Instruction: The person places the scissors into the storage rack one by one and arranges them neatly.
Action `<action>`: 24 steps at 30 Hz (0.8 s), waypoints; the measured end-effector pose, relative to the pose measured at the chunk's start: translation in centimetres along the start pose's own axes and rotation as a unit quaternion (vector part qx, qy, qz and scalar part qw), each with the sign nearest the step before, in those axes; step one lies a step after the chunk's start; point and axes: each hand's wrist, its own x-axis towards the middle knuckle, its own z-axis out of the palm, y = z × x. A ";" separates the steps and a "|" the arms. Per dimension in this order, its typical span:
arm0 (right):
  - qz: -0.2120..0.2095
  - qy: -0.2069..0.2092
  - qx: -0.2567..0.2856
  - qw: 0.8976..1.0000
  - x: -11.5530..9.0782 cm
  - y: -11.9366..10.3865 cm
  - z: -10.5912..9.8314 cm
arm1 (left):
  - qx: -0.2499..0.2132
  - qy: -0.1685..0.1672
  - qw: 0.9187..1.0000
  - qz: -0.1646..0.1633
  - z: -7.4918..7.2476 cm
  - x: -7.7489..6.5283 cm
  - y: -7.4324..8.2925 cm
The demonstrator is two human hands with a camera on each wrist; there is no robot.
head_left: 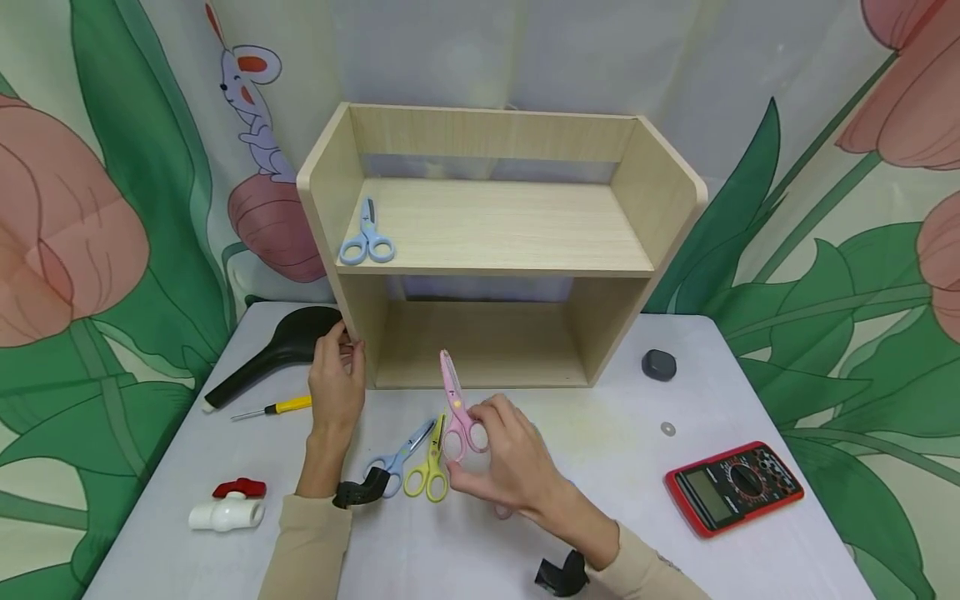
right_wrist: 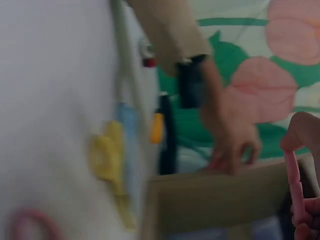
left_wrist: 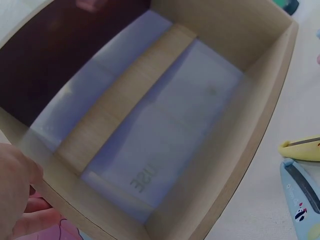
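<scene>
My right hand (head_left: 517,458) holds a pair of pink scissors (head_left: 453,387) by a finger loop, blades upward, before the lower opening of a light wooden shelf (head_left: 480,331). In the right wrist view the pink handle (right_wrist: 295,185) shows edge-on between finger and thumb. Part of another pink loop (head_left: 502,512) shows on the table below that hand. My left hand (head_left: 336,383) touches the shelf's left side panel near its front edge, fingers loosely bent. Blue scissors (head_left: 401,458) and yellow scissors (head_left: 429,468) lie between the hands. Other blue scissors (head_left: 367,237) lie on the upper board at left.
A black paddle-shaped object (head_left: 288,346) and a yellow-handled screwdriver (head_left: 277,407) lie left of the shelf. Nearer is a white pipe valve (head_left: 228,512) with a red handle. Toward the right are a dark rounded block (head_left: 659,365), a washer (head_left: 667,429) and a red multimeter (head_left: 735,487).
</scene>
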 end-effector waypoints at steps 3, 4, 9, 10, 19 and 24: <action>-0.036 0.036 -0.001 0.999 3.5 -0.2 -1.8 | -0.004 0.001 1.000 0.003 0.0 0.0 0.0; -0.042 0.044 -0.004 0.998 4.7 -0.3 -2.4 | -0.005 0.001 1.000 0.005 -0.1 0.0 -0.1; -0.041 0.066 -0.004 0.997 10.7 -0.2 -4.3 | -0.005 0.003 1.000 0.011 -0.1 0.0 -0.2; -0.035 0.069 -0.004 0.997 11.9 0.1 -4.4 | -0.004 0.003 1.000 0.013 -0.1 0.1 -0.2; 0.111 -0.027 0.006 0.993 20.3 2.5 -4.0 | -0.005 -0.001 1.000 0.022 -0.1 0.0 -0.2; 0.169 -0.088 0.015 0.982 22.5 2.9 -3.5 | -0.003 -0.003 1.000 0.020 -0.2 0.0 -0.1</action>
